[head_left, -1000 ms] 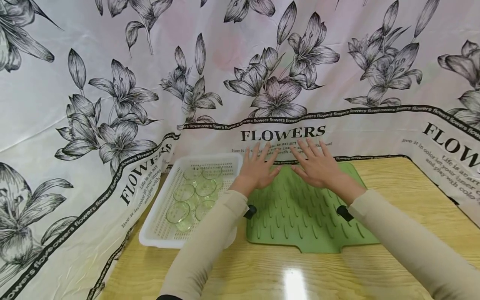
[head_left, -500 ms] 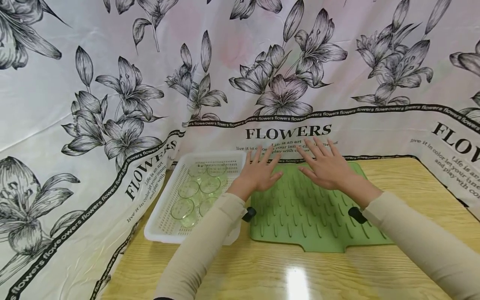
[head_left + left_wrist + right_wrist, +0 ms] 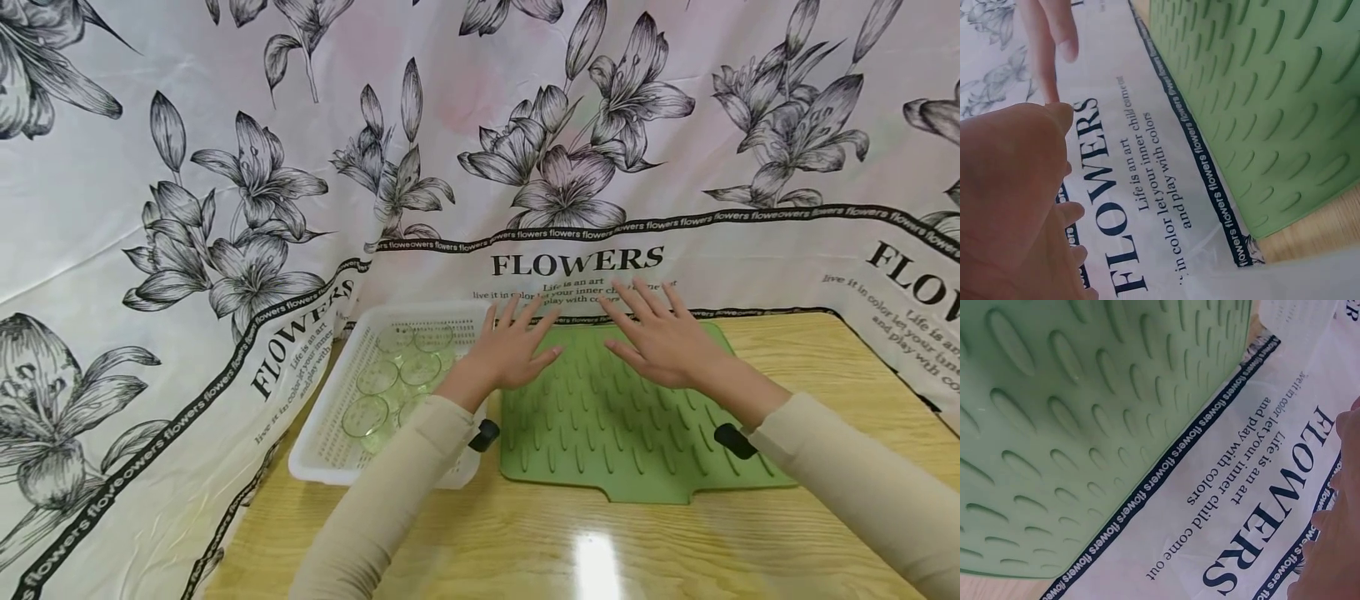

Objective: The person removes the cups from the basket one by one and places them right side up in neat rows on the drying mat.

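Fingers spread and straight, my left hand [image 3: 504, 352] hovers between the white basket [image 3: 318, 477] and the green ridged mat [image 3: 585, 450], holding nothing. My right hand [image 3: 667, 343] is likewise spread out above the mat's right half, with bare fingers. Several clear drinking glasses [image 3: 377, 377] stand inside the basket; my left forearm hides part of the nearest ones. In the left wrist view the left hand [image 3: 1010, 200] shows beside the mat, with fingers of the other hand beyond. Only an edge of the right hand [image 3: 1335, 531] appears in the right wrist view.
A wooden table [image 3: 525, 546] carries the basket and mat. Behind and to the left hangs a white cloth [image 3: 420, 275] printed with flowers and lettering. A dark piece is worn at each wrist.
Both hands stay spread and have drawn a little apart, the left to the left and the right to the right. The view has shifted slightly. Basket, glasses and mat keep their places.
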A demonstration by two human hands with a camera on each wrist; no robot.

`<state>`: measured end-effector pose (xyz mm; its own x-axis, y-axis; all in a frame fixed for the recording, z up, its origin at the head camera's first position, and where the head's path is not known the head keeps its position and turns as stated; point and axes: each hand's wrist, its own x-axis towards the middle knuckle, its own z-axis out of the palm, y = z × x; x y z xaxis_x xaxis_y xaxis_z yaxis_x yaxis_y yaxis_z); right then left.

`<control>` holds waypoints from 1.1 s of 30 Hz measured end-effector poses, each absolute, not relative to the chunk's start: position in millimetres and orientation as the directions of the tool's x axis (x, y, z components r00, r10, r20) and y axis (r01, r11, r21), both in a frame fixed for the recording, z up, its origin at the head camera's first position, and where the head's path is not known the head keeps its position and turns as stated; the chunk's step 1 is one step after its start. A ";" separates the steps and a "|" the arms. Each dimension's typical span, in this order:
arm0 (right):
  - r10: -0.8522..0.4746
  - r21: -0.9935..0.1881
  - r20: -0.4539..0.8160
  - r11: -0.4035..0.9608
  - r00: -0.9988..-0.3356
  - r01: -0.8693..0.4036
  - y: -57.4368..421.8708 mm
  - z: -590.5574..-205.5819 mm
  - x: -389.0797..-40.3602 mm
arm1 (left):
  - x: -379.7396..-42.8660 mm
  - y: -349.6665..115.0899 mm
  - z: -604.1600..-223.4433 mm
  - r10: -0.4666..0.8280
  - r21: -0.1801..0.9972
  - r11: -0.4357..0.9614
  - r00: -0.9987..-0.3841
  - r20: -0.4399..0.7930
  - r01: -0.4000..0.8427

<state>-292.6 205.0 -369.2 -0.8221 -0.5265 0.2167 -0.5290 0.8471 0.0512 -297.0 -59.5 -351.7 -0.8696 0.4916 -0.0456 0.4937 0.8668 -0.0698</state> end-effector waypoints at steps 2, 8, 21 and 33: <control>-0.530 0.056 0.213 0.845 -0.821 -0.531 206.3 -369.2 -290.5 | -293.3 -61.5 -349.7 0.492 -0.063 0.867 -0.869 -0.047 0.494; -0.534 0.048 0.220 0.842 -0.816 -0.538 211.8 -370.3 -287.3 | -284.5 -66.1 -345.8 0.508 -0.042 0.859 -0.860 -0.036 0.510; -0.535 0.027 0.211 0.840 -0.818 -0.542 220.5 -373.5 -279.2 | -269.8 -83.8 -344.5 0.518 -0.015 0.855 -0.855 -0.003 0.518; -0.535 -0.012 0.230 0.833 -0.813 -0.552 227.9 -378.8 -271.1 | -266.5 -109.7 -347.9 0.509 0.068 0.856 -0.859 0.056 0.512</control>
<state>-271.1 227.9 -378.8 -0.8128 -0.5354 0.2298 -0.5524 0.8335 -0.0120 -266.5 -109.7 -347.9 -0.8587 0.5094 0.0559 0.5123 0.8561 0.0679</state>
